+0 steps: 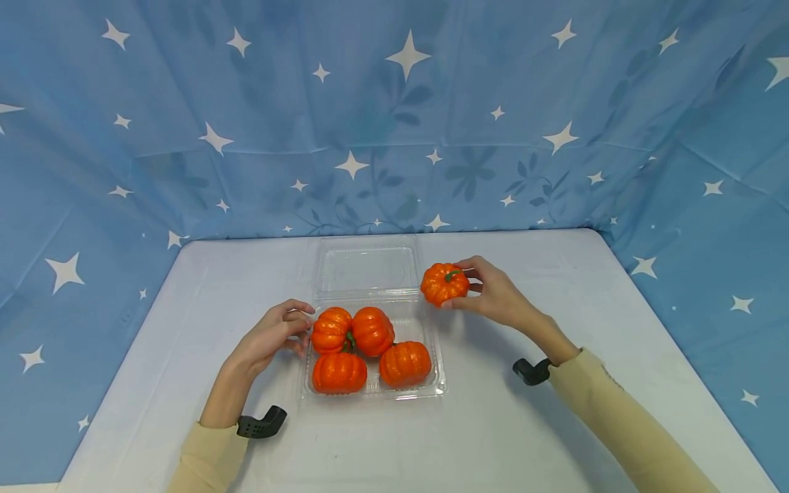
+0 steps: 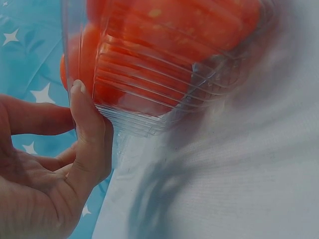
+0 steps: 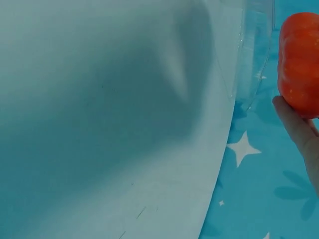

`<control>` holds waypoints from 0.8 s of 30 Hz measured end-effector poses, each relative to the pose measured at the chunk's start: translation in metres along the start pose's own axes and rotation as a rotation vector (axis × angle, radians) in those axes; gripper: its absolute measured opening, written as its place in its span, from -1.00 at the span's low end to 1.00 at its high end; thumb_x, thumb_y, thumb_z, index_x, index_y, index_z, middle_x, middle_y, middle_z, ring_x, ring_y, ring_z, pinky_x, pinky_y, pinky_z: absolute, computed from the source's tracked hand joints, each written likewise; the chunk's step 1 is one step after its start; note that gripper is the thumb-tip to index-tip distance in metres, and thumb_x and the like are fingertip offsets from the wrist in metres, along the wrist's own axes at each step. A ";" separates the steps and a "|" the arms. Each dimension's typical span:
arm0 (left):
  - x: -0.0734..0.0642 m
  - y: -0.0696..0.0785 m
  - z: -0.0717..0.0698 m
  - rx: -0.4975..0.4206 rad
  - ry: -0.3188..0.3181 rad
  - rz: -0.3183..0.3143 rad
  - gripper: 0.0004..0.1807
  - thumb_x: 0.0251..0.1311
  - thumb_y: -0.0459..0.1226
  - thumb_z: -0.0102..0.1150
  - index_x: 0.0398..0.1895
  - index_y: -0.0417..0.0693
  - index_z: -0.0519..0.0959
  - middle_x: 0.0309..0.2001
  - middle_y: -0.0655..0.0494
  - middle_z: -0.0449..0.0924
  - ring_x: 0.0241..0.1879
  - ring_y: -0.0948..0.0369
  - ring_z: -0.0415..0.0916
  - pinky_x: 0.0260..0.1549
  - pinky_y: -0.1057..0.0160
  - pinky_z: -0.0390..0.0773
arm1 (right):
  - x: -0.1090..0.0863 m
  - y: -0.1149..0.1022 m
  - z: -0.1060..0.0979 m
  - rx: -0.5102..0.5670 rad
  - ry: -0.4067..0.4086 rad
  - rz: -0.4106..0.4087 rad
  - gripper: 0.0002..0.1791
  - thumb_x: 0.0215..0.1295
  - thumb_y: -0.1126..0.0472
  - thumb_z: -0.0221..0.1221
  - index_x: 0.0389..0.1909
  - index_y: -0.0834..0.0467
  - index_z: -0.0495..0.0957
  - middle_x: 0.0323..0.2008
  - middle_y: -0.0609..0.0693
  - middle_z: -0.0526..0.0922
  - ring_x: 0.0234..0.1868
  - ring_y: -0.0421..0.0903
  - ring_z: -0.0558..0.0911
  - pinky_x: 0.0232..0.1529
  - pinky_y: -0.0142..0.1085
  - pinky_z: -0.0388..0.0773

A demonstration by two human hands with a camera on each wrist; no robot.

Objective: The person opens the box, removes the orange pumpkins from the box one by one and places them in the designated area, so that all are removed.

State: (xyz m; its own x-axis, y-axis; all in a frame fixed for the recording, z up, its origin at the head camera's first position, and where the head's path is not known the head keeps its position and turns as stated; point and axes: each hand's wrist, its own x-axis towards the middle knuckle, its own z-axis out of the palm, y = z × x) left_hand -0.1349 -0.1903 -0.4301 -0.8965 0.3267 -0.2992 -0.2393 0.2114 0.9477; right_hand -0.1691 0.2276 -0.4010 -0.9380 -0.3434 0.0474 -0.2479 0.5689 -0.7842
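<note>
A clear plastic clamshell container lies open on the table with several small orange toy pumpkins in its base. My left hand is at the container's left side. In the left wrist view, that hand's thumb and fingers pinch the rim of the container's ribbed wall. Over the right back part of the base, my right hand holds another orange pumpkin with a green stem, raised above the table. Part of this pumpkin shows at the right wrist view's edge, with a finger against its underside.
The container's transparent lid is folded back toward the far table edge. A white cloth covers the table. Behind it hangs a blue curtain with white stars. Each wrist wears a black device.
</note>
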 end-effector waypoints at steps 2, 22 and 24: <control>0.000 0.000 0.000 0.001 0.001 0.000 -0.56 0.43 -0.41 -0.06 0.29 -0.48 0.24 -0.36 0.02 0.52 -0.50 0.20 0.48 -0.50 0.27 0.66 | 0.003 0.004 -0.001 -0.016 0.016 0.022 -0.22 0.09 0.18 0.55 0.25 0.32 0.35 0.29 0.27 0.47 0.23 0.25 0.58 0.21 0.08 0.60; 0.000 -0.001 0.000 -0.001 0.005 0.003 -0.56 0.44 -0.41 -0.07 0.29 -0.48 0.25 -0.35 0.02 0.52 -0.49 0.20 0.48 -0.51 0.27 0.67 | 0.038 0.034 -0.001 -0.095 0.079 0.166 -0.23 0.14 0.13 0.48 0.24 0.37 0.32 0.28 0.35 0.47 0.28 0.32 0.54 0.25 0.13 0.56; 0.000 -0.001 0.001 -0.001 0.004 0.002 -0.57 0.44 -0.41 -0.07 0.29 -0.48 0.24 -0.35 0.02 0.52 -0.49 0.20 0.48 -0.51 0.26 0.67 | 0.042 0.037 -0.001 -0.096 0.083 0.191 -0.23 0.16 0.10 0.47 0.25 0.36 0.32 0.27 0.36 0.48 0.28 0.31 0.53 0.26 0.13 0.55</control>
State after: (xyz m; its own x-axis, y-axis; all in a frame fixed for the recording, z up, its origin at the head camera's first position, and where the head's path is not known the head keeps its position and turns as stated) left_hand -0.1345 -0.1900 -0.4308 -0.8986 0.3233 -0.2967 -0.2378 0.2097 0.9484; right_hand -0.2175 0.2347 -0.4275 -0.9859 -0.1621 -0.0419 -0.0824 0.6878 -0.7212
